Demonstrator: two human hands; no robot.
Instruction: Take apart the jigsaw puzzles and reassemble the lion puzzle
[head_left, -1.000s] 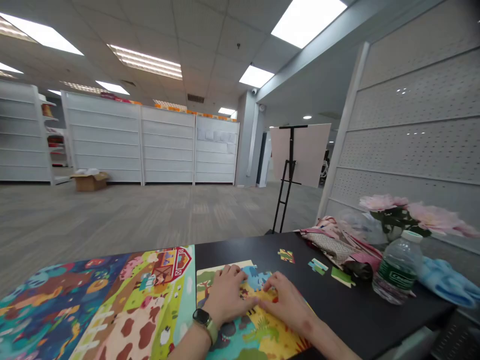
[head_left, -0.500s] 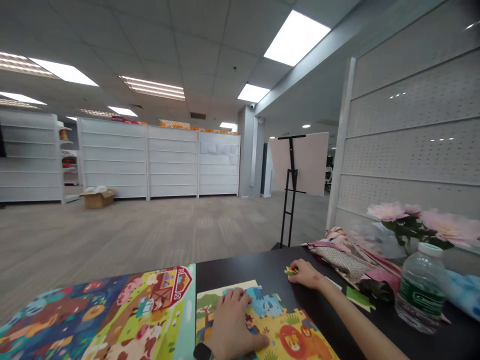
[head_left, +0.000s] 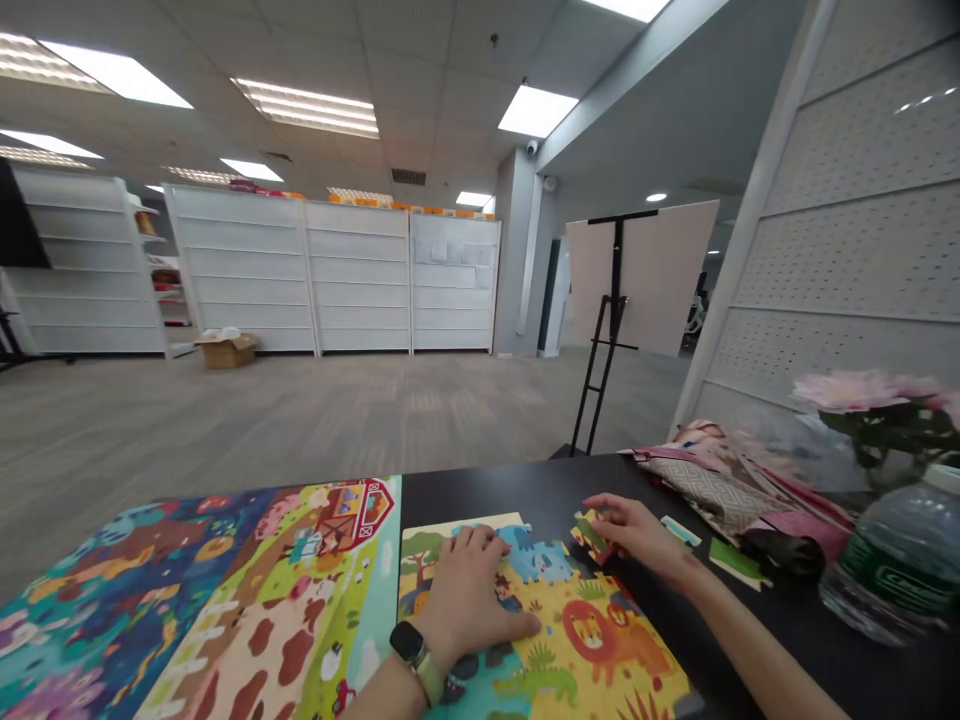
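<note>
A piece is held in a narrow pinch by the right hand over the upper-right edge of the jigsaw, mid-counter, while the jigsaw is steadied by the left hand, fingers spread flat.

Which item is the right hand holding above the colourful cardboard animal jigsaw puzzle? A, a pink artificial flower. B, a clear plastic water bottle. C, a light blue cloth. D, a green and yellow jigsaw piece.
D: the right hand has its fingers on the green and yellow jigsaw piece at the puzzle's edge.
</note>
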